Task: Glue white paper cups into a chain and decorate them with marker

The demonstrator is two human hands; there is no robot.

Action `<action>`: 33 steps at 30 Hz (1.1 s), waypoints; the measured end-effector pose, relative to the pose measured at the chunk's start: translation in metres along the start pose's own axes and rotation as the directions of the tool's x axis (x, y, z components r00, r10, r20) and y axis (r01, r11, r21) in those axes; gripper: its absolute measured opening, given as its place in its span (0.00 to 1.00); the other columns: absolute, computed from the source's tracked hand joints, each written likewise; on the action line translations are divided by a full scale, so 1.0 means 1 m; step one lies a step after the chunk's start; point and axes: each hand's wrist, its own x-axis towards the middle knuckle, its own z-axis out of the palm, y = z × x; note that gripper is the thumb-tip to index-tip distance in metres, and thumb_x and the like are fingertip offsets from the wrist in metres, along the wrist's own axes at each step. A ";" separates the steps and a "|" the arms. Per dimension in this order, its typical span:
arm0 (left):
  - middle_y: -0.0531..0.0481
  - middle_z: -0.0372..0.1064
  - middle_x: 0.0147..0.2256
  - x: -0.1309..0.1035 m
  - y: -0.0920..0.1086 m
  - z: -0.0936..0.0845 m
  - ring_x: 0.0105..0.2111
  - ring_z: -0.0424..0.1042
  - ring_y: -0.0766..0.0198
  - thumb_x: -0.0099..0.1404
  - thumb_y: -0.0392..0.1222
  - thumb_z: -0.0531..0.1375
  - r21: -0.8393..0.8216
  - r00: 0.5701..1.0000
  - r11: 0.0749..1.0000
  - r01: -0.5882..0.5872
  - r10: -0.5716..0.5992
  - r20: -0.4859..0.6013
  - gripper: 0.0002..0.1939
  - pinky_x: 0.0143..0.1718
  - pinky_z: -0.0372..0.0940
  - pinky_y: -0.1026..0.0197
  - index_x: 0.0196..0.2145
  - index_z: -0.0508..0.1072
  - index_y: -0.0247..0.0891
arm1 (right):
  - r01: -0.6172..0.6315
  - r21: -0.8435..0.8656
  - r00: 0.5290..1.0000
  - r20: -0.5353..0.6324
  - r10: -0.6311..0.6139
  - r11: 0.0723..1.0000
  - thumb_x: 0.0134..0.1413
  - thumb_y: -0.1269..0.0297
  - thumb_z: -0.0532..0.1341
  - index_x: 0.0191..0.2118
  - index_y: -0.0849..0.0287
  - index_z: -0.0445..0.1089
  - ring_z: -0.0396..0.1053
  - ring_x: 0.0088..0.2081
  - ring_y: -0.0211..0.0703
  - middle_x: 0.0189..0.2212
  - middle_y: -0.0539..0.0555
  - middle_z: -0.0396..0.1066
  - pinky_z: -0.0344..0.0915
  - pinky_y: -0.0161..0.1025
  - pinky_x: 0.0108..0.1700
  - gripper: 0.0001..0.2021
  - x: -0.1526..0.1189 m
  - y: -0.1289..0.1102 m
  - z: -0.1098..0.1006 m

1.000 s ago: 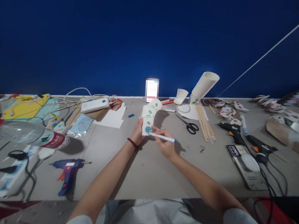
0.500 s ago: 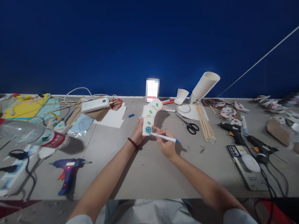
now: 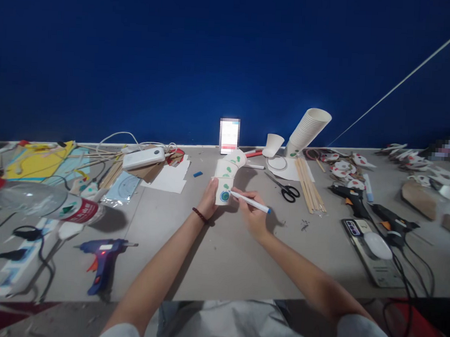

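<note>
Several white paper cups [image 3: 225, 171] with green leaf prints are joined end to end in a bent chain above the table. My left hand [image 3: 209, 198] grips the nearest cup from its left side, a beaded bracelet on the wrist. A blue ring drawn around a green spot shows on that cup's side. In my right hand [image 3: 253, 215] is a white marker [image 3: 251, 202] with a blue end, its tip at the cup's right side near the ring. Whether the tip touches the cup I cannot tell.
Scissors [image 3: 290, 193], wooden sticks [image 3: 310, 185] and a tall stack of paper cups [image 3: 309, 130] stand or lie to the right, with black glue guns [image 3: 349, 197] and a phone [image 3: 371, 261] beyond. At left are a blue glue gun [image 3: 104, 263], a bottle [image 3: 50, 199] and a power strip [image 3: 20, 261].
The marker tip has moved up and slightly right, from the ring's lower right to its upper right. The cup chain has shifted slightly right with my left hand.
</note>
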 end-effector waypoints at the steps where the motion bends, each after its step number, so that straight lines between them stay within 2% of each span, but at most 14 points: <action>1: 0.44 0.78 0.37 -0.001 0.000 0.000 0.34 0.78 0.59 0.55 0.63 0.70 0.001 1.000 1.000 -0.012 0.012 0.005 0.31 0.38 0.71 0.59 0.46 0.74 0.35 | -0.001 -0.007 1.000 -0.007 0.001 1.000 0.58 0.53 0.67 0.38 0.54 0.71 0.81 0.49 0.54 0.46 0.58 0.82 0.78 0.50 0.52 0.11 0.000 0.000 0.001; 8: 0.46 0.77 0.36 -0.002 -0.001 0.002 0.32 0.76 0.62 0.53 0.62 0.72 0.008 0.999 0.999 -0.033 0.033 -0.025 0.32 0.35 0.71 0.60 0.45 0.72 0.35 | 0.004 -0.044 1.000 0.024 -0.003 0.999 0.57 0.56 0.67 0.37 0.55 0.73 0.81 0.50 0.54 0.46 0.58 0.82 0.79 0.47 0.50 0.08 -0.001 -0.001 0.002; 16: 0.48 0.76 0.36 -0.005 0.001 0.005 0.32 0.75 0.63 0.49 0.64 0.73 0.029 0.999 0.998 -0.054 0.054 0.000 0.34 0.34 0.71 0.61 0.44 0.72 0.37 | 0.080 -0.167 0.997 0.036 -0.075 0.983 0.57 0.59 0.66 0.37 0.55 0.74 0.81 0.49 0.55 0.45 0.60 0.83 0.79 0.47 0.48 0.07 -0.001 -0.005 0.001; 22: 0.48 0.76 0.37 -0.006 0.002 0.005 0.32 0.75 0.64 0.52 0.63 0.72 0.036 0.998 0.998 -0.055 0.055 -0.002 0.32 0.34 0.71 0.61 0.44 0.72 0.38 | 0.118 -0.188 0.993 0.048 -0.110 0.975 0.57 0.59 0.66 0.37 0.55 0.75 0.81 0.50 0.54 0.45 0.59 0.83 0.79 0.46 0.49 0.06 -0.001 -0.005 0.001; 33: 0.48 0.76 0.36 -0.003 -0.001 0.003 0.32 0.76 0.64 0.52 0.62 0.73 0.011 0.998 0.998 -0.067 0.067 0.005 0.31 0.34 0.71 0.61 0.44 0.72 0.37 | 0.009 -0.099 1.000 0.020 -0.007 0.995 0.58 0.54 0.66 0.39 0.56 0.74 0.82 0.46 0.53 0.47 0.61 0.82 0.81 0.47 0.47 0.11 -0.003 -0.001 0.001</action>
